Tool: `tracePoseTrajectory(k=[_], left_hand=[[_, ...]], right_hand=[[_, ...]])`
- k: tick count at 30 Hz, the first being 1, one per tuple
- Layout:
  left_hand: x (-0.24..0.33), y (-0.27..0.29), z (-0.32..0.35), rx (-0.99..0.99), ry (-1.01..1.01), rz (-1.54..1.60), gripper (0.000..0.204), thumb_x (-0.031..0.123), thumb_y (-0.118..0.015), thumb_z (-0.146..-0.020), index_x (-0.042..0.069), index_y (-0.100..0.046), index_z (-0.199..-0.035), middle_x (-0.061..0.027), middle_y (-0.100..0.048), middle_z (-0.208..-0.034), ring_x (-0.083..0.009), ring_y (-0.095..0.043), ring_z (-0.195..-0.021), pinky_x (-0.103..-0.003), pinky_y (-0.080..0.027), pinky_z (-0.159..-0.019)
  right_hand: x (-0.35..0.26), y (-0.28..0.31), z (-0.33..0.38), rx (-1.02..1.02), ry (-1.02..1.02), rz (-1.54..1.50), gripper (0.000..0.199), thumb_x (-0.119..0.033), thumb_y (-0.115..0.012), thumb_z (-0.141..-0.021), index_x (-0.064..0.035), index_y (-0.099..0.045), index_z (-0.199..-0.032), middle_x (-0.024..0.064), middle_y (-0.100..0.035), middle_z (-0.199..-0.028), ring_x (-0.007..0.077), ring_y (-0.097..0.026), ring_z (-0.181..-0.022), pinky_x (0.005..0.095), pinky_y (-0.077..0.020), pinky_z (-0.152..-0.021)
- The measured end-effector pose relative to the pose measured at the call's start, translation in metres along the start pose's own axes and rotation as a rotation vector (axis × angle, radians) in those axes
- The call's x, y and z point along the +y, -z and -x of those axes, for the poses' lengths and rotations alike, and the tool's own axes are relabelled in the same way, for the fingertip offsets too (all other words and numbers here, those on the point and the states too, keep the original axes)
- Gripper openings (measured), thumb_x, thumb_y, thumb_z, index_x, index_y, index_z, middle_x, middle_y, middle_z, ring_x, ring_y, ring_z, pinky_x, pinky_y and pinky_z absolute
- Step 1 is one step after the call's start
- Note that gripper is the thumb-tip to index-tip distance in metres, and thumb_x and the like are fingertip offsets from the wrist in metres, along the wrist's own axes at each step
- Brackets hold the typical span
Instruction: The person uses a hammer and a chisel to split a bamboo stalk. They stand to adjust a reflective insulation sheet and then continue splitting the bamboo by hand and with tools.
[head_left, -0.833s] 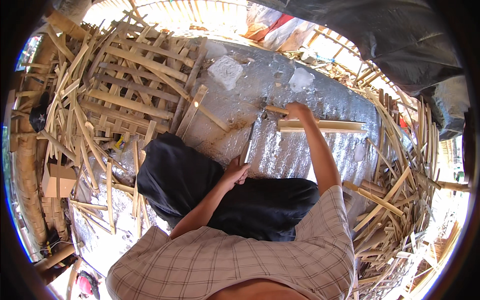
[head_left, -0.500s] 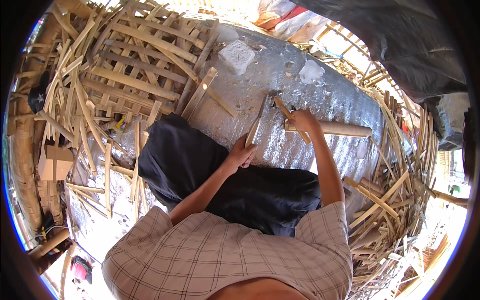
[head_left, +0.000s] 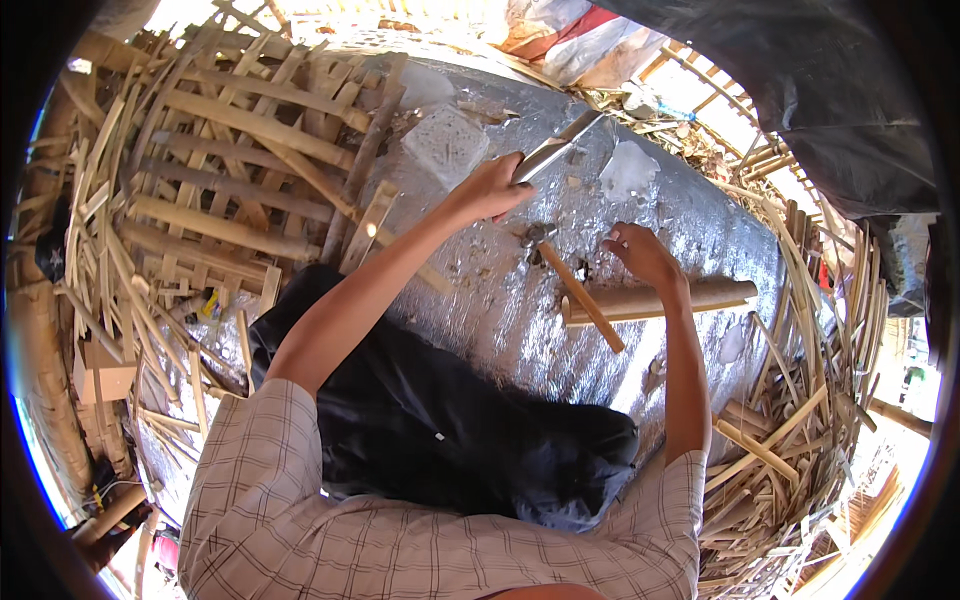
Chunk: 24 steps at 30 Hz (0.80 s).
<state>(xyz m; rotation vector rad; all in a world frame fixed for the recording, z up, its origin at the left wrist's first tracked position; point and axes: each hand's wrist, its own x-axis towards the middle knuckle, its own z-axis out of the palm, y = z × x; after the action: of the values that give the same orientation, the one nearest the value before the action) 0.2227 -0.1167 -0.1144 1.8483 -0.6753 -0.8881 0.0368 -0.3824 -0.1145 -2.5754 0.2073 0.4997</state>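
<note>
My left hand (head_left: 494,190) is closed around the near end of a long, narrow metal blade (head_left: 548,158), which points up and to the right over the silvery ground sheet. A dark strip runs along its far end; whether it belongs to the blade I cannot tell. My right hand (head_left: 645,254) holds nothing, its fingers bent and apart above the sheet. Beside it lies a hammer with a wooden handle (head_left: 580,298), its dark head toward the middle of the sheet. The handle crosses the left end of a split bamboo piece (head_left: 690,297), just below my right hand.
A woven bamboo lattice (head_left: 235,205) and loose strips stand at the left. More bamboo strips (head_left: 765,480) are heaped at the right. A pale flat block (head_left: 445,145) lies beyond my left hand. Black cloth (head_left: 430,400) covers my legs. Dark sheeting (head_left: 840,110) hangs at upper right.
My right hand has let go of the hammer, which now lies on the sheet and bamboo. My left hand has moved up and away with the blade, swinging it to the right.
</note>
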Motion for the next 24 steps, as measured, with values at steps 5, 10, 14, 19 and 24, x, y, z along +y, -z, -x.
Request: tracePoseTrajectory(k=[5,10,14,19,24], left_hand=[[-0.053,-0.006,-0.031,0.117,-0.124,-0.204,0.026,0.024,-0.071,-0.092,0.002,-0.059,-0.099,-0.0060,-0.057,-0.062,-0.0170,-0.058,-0.053,-0.037,-0.046,-0.051],[-0.061,-0.013,-0.053,0.190,-0.327,-0.352,0.026,0.022,-0.072,-0.089,0.001,-0.058,-0.092,-0.0134,-0.064,-0.078,-0.0264,-0.063,-0.068,-0.042,-0.049,-0.064],[-0.084,-0.037,-0.065,0.180,-0.388,-0.434,0.033,0.021,-0.070,-0.090,-0.001,-0.057,-0.111,-0.0199,-0.060,-0.105,-0.0370,-0.062,-0.102,-0.048,-0.052,-0.089],[-0.067,-0.035,-0.066,0.099,-0.250,-0.661,0.043,0.031,-0.066,-0.092,0.000,-0.054,-0.119,-0.0202,-0.059,-0.111,-0.0332,-0.061,-0.103,-0.045,-0.056,-0.084],[0.012,-0.013,-0.085,-0.276,0.129,-0.757,0.044,0.048,-0.064,-0.096,0.004,-0.062,-0.098,-0.0106,-0.063,-0.081,-0.0219,-0.062,-0.070,-0.041,-0.054,-0.060]], right_hand=[[0.005,-0.005,-0.036,0.204,0.036,-0.112,0.019,-0.012,-0.068,-0.096,0.0041,-0.066,-0.105,0.0238,-0.068,-0.102,0.0440,-0.066,-0.091,0.0487,-0.0511,-0.085],[0.002,-0.028,-0.064,0.417,0.008,0.130,0.030,-0.006,-0.070,-0.092,-0.0011,-0.064,-0.121,0.0190,-0.060,-0.124,0.0372,-0.058,-0.115,0.0489,-0.0494,-0.096],[-0.005,-0.050,-0.066,0.415,-0.049,0.188,0.048,-0.001,-0.068,-0.088,0.0006,-0.058,-0.135,0.0150,-0.052,-0.147,0.0340,-0.052,-0.129,0.0537,-0.0418,-0.106],[-0.013,-0.046,-0.062,0.392,-0.069,0.278,0.048,0.003,-0.057,-0.090,0.0007,-0.054,-0.139,0.0156,-0.048,-0.153,0.0346,-0.051,-0.133,0.0517,-0.0402,-0.108],[-0.015,-0.030,-0.065,0.309,-0.103,0.244,0.052,0.005,-0.056,-0.090,0.0004,-0.052,-0.142,0.0150,-0.045,-0.156,0.0364,-0.049,-0.135,0.0515,-0.0399,-0.111]])
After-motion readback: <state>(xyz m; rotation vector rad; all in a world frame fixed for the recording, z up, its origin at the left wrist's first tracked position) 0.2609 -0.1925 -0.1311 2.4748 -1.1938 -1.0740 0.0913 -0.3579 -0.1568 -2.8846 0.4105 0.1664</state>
